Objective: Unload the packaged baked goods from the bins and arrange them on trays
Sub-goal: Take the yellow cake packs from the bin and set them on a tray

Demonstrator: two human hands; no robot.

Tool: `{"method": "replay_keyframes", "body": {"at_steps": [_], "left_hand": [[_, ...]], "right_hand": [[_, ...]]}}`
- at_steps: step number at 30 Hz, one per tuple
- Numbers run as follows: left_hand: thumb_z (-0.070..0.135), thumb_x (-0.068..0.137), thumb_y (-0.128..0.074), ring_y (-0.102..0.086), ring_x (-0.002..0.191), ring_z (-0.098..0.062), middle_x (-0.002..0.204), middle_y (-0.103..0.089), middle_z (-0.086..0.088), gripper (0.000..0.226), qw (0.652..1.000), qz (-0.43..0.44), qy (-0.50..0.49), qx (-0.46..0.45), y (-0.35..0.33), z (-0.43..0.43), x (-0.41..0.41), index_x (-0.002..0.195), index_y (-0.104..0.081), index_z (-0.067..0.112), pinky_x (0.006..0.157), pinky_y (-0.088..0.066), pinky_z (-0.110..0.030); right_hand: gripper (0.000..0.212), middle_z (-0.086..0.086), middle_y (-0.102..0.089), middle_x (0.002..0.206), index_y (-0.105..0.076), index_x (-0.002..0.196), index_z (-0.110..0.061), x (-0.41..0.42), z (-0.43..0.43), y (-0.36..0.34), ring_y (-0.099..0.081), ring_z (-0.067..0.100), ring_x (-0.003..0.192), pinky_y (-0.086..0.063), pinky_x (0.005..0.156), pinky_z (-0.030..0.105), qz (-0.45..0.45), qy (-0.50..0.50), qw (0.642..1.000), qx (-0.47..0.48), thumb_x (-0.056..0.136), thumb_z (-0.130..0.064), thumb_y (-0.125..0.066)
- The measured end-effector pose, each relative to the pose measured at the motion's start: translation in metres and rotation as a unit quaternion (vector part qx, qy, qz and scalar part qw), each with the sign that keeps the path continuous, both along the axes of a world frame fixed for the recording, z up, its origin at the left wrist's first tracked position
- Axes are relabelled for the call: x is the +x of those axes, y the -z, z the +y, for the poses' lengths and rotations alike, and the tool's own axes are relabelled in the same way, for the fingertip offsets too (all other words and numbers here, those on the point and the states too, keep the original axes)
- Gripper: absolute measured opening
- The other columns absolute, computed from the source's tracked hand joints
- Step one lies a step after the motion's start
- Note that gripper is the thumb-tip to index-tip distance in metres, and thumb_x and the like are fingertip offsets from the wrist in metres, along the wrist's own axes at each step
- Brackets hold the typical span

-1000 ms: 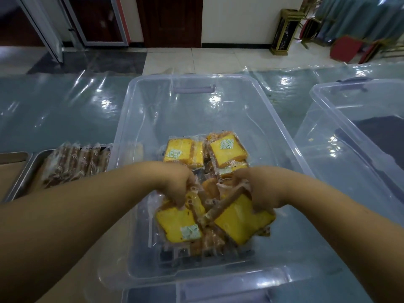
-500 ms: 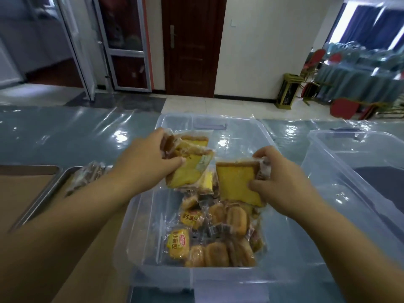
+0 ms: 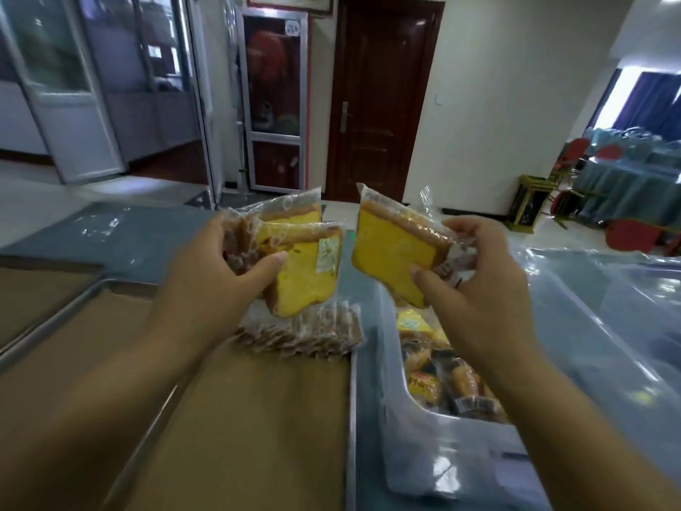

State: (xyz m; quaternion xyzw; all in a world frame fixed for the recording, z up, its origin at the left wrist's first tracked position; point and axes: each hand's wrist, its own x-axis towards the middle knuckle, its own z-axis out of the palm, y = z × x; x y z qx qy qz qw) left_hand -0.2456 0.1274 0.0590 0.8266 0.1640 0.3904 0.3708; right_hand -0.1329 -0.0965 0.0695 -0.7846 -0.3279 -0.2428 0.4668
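Cake packs [image 3: 306,274] lifted from bin [image 3: 405,455]; tray [image 3: 258,418] alongside left.

A grey-blue counter [image 3: 154,252] under a glossy clear plastic sheet [image 3: 107,223] carries a shallow steel tray lined with brown paper [image 3: 258,418] at the near edge. A second paper-lined tray [image 3: 40,289] lies just beside it toward the left edge. A clear plastic bin [image 3: 401,433] stands against the first tray's right rim, and a second clear bin [image 3: 608,319] stands toward the right edge

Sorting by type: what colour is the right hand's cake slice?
Cake slice: yellow, brown crust; head view.
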Motion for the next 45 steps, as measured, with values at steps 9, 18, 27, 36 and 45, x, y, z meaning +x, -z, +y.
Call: {"method": "replay_keyframes", "body": {"at_steps": [9, 18, 27, 36, 45], "left_hand": [[0.042, 0.073, -0.072, -0.063, 0.082, -0.009, 0.091, -0.065, 0.010, 0.033, 0.994, 0.091, -0.038, -0.052, 0.041, 0.116, -0.112, 0.099, -0.052, 0.034, 0.073, -0.055, -0.041], [0.022, 0.082, -0.070, -0.058, 0.079, -0.005, 0.089, -0.064, 0.003, 0.028, 0.972, 0.180, -0.069, -0.137, 0.102, 0.188, -0.120, 0.105, -0.057, 0.016, 0.057, -0.039, -0.014], [0.038, 0.077, -0.070, -0.056, 0.068, -0.010, 0.074, -0.058, 0.006, 0.022, 0.956, 0.245, -0.136, -0.083, 0.140, 0.282, -0.077, 0.080, -0.049, 0.030, 0.053, -0.040, -0.025], [0.055, 0.076, -0.061, -0.055, 0.072, 0.001, 0.079, -0.055, 0.013, 0.025, 0.966, 0.227, -0.123, 0.025, 0.171, 0.358, 0.006, 0.086, -0.044, 0.040, 0.055, -0.042, -0.024], [0.055, 0.077, -0.063, -0.055, 0.106, -0.012, 0.119, -0.055, 0.006, 0.052, 0.939, 0.332, 0.071, -0.048, 0.258, 0.372, 0.047, 0.120, -0.043, 0.034, 0.088, -0.050, -0.038]], "right_hand": [[0.051, -0.022, -0.053, 0.091, -0.039, 0.106, -0.046, -0.086, 0.129, 0.039, -0.057, 0.001, 0.082, -0.049, 0.066, 0.022, 0.100, -0.078, 0.992, -0.030, 0.075, -0.025, -0.073], [0.056, -0.015, -0.056, 0.090, -0.046, 0.110, -0.051, -0.078, 0.242, 0.105, -0.057, 0.004, 0.059, -0.047, 0.048, 0.023, 0.205, -0.138, 0.955, -0.163, 0.072, -0.018, -0.069], [0.044, -0.003, -0.061, 0.097, -0.050, 0.094, -0.041, -0.022, 0.357, 0.150, -0.060, 0.017, 0.068, -0.050, 0.055, 0.030, 0.257, -0.165, 0.937, -0.168, 0.068, -0.017, -0.076], [0.049, -0.006, -0.052, 0.103, -0.044, 0.094, -0.032, 0.022, 0.431, 0.196, -0.052, 0.011, 0.091, -0.044, 0.071, 0.023, 0.301, -0.098, 0.942, -0.111, 0.065, -0.032, -0.084], [0.051, -0.003, -0.026, 0.133, -0.043, 0.123, -0.026, 0.018, 0.429, 0.245, -0.047, 0.015, 0.113, -0.044, 0.098, 0.029, 0.347, -0.082, 0.887, -0.294, 0.081, -0.041, -0.068]]}}
